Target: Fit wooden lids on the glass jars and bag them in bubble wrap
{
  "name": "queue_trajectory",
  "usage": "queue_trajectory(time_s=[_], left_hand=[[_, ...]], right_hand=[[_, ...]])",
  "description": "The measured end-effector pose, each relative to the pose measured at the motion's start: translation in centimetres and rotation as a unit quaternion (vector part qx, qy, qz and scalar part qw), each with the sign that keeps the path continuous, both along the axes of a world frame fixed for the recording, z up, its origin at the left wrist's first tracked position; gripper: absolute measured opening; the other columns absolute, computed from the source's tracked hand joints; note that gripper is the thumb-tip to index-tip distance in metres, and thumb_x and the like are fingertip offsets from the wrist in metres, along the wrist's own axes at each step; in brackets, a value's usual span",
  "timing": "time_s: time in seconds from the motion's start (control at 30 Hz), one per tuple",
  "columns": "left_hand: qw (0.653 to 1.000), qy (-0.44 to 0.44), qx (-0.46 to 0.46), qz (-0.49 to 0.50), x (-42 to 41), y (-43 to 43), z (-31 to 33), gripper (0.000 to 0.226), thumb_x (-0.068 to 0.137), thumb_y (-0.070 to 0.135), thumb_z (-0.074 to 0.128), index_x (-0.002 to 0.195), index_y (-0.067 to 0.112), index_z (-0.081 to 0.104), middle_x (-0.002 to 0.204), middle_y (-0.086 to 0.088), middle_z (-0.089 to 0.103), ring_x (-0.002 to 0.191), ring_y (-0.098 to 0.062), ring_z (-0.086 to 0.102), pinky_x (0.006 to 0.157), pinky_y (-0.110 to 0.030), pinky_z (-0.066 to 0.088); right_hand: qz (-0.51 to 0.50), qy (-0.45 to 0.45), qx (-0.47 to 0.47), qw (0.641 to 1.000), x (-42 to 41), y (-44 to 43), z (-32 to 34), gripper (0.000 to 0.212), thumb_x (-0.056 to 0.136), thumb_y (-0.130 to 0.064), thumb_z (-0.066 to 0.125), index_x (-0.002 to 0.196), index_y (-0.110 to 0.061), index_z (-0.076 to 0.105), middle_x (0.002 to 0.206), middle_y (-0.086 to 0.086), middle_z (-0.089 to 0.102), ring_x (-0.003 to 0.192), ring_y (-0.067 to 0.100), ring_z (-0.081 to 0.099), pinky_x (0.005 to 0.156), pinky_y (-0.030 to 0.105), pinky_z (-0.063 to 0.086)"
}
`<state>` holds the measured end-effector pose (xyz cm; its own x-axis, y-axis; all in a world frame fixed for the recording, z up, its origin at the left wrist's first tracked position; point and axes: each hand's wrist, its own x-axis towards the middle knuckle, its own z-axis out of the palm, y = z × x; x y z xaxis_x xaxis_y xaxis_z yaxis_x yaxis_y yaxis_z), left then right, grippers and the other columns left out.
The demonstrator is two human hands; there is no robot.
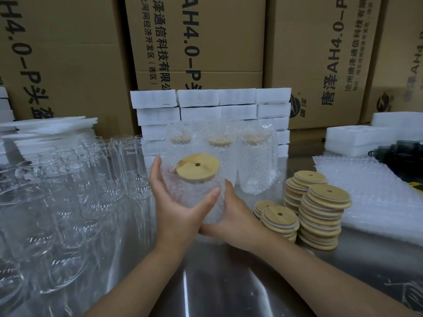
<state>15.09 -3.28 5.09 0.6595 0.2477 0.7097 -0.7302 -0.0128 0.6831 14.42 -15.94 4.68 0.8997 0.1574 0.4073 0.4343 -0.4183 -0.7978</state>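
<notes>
Jar [194, 193] (sheathed in bubble wrap [215, 211], wooden lid [198, 167] fitted) is held tilted over steel table [229, 282]; it is clasped by left hand [176, 204] and right hand [235, 218], fingers curled round it. Spare lids [320, 216] are stacked nearby.

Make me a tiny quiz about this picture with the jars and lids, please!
1. True or false: the held jar already wears a wooden lid.
2. How many bagged jars stand behind it? A one, B three, C six.
3. Fill in: the spare lid stacks lie to the jar's ____.
Key: 1 true; 2 B; 3 right.
</notes>
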Motion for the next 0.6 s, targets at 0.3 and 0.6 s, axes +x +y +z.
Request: queue_trajectory(time_s=[0.3, 0.6], left_hand=[[0.995, 0.041, 0.044, -0.074, 0.8, 0.7, -0.6, 0.099, 0.050, 0.052, 0.079, 0.133, 0.054, 0.024, 0.135, 0.019, 0.041, 0.124, 0.010, 0.046, 0.098, -0.012, 0.043], [0.994, -0.006, 0.085, -0.073, 0.7, 1.0, -0.7, 0.064, 0.072, 0.053, 0.066, 0.128, 0.064, 0.036, 0.138, 0.025, 0.046, 0.132, 0.000, 0.043, 0.107, -0.032, 0.043]], right_hand=[[-0.061, 0.000, 0.083, 0.995, 0.4, -0.5, 0.6, 0.105, 0.060, -0.045, 0.085, 0.139, -0.041, 0.017, 0.119, -0.026, 0.048, 0.109, -0.015, 0.050, 0.089, 0.009, 0.045], [-0.071, -0.011, 0.142, 0.987, 0.2, -0.4, 1.1, 0.093, 0.058, -0.048, 0.081, 0.131, -0.045, 0.024, 0.131, -0.005, 0.046, 0.118, 0.003, 0.050, 0.098, 0.026, 0.045]])
